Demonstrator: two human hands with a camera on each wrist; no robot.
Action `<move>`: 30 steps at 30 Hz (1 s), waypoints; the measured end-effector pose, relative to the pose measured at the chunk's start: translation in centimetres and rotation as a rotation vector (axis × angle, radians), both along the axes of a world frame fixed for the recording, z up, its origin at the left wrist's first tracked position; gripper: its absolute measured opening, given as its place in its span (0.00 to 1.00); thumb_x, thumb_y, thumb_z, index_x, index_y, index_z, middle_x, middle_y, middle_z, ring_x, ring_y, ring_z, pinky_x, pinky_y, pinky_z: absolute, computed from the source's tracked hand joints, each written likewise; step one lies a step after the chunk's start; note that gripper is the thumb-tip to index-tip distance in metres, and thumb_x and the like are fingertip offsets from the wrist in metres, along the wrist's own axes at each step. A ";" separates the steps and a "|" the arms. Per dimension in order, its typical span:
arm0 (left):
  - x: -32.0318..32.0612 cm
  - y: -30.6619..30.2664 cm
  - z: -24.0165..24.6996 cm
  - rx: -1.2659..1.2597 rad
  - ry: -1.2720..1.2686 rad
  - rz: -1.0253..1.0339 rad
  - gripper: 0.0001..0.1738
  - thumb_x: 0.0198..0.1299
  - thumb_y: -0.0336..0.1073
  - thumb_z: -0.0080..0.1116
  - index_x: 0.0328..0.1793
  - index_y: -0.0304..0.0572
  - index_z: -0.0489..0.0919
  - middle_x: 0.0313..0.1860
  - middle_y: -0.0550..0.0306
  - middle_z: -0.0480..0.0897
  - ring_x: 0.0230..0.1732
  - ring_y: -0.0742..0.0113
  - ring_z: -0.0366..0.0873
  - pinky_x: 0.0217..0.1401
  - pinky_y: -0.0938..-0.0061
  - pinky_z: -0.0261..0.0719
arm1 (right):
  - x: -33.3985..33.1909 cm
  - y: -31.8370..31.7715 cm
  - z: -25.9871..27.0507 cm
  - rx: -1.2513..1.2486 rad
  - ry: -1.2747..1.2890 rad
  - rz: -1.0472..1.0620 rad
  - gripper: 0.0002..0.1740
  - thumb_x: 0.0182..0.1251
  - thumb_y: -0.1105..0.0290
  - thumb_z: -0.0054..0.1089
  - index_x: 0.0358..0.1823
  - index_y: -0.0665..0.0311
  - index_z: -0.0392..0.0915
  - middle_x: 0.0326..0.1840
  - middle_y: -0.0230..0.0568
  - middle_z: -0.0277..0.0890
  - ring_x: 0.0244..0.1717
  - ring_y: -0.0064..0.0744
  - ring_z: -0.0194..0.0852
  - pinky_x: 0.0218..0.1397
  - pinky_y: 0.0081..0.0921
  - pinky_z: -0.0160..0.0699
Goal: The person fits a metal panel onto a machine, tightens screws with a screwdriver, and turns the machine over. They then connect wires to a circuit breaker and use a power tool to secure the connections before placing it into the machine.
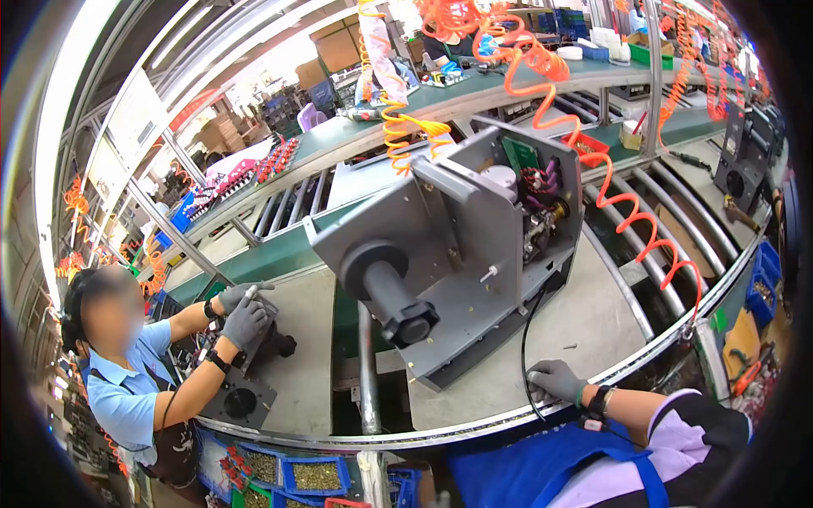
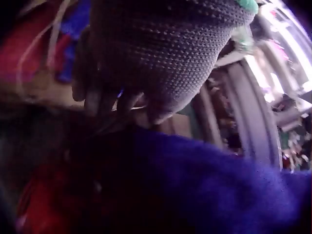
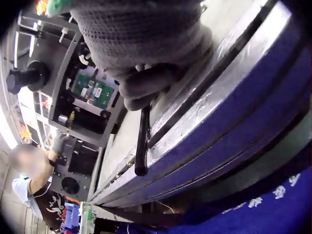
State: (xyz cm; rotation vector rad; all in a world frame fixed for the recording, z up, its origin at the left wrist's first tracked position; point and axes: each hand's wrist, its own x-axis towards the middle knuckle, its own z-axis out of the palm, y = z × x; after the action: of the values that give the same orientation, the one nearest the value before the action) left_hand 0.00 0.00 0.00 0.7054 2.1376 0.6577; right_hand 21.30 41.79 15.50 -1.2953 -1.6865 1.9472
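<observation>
My right hand point(image 1: 555, 383), in a grey knit glove, rests at the conveyor's near edge. In the right wrist view its curled fingers point(image 3: 151, 82) grip a black cable point(image 3: 142, 136), whose free end sticks out below them over the metal rail. In the head view the cable runs up to a grey metal machine housing point(image 1: 483, 237) with a black spindle point(image 1: 385, 292) on its side and exposed parts inside. My left hand point(image 2: 156, 53), also gloved, shows only in the left wrist view, fingers hanging loosely down near blue cloth; that view is dark and blurred.
A small screw point(image 1: 570, 346) lies on the board right of the housing. Orange coiled air hoses point(image 1: 627, 212) hang close by. At left another person point(image 1: 127, 364) works on a similar unit. Blue bins of small parts point(image 1: 315, 476) stand below the conveyor's edge; metal rollers point(image 1: 677, 212) lie at right.
</observation>
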 end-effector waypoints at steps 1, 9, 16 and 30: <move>-2.0 1.5 -1.6 0.039 0.057 0.004 0.39 0.67 0.48 0.59 0.81 0.43 0.61 0.78 0.44 0.63 0.68 0.43 0.74 0.62 0.57 0.78 | 0.2 -0.4 0.6 0.007 0.028 -0.009 0.15 0.76 0.62 0.58 0.53 0.66 0.81 0.35 0.37 0.84 0.26 0.21 0.81 0.25 0.20 0.80; 1.6 16.6 19.3 0.371 0.717 -0.365 0.25 0.64 0.48 0.63 0.62 0.42 0.81 0.48 0.43 0.84 0.48 0.41 0.82 0.53 0.50 0.76 | 4.3 -3.7 -0.5 0.732 0.141 -0.246 0.24 0.66 0.62 0.65 0.61 0.63 0.77 0.51 0.49 0.82 0.48 0.44 0.84 0.54 0.37 0.81; 4.5 23.1 18.3 1.132 -1.669 0.295 0.22 0.66 0.50 0.64 0.56 0.43 0.83 0.56 0.51 0.86 0.55 0.56 0.83 0.65 0.46 0.75 | 7.9 -2.8 -3.0 1.333 -0.077 -0.346 0.24 0.61 0.62 0.65 0.58 0.60 0.75 0.58 0.47 0.77 0.57 0.52 0.75 0.66 0.48 0.68; 6.6 23.6 17.6 1.022 -1.493 0.828 0.12 0.66 0.41 0.61 0.47 0.42 0.85 0.47 0.55 0.89 0.50 0.56 0.85 0.63 0.46 0.77 | 8.3 -3.4 -3.3 1.324 -0.115 -0.357 0.21 0.62 0.60 0.61 0.57 0.57 0.77 0.56 0.43 0.79 0.60 0.43 0.75 0.75 0.49 0.60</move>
State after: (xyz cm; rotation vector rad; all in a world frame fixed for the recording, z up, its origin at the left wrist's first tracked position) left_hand 6.59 23.58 17.60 -0.3293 0.4752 1.9395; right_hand 29.60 38.38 12.20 -0.9797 -1.9543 0.2921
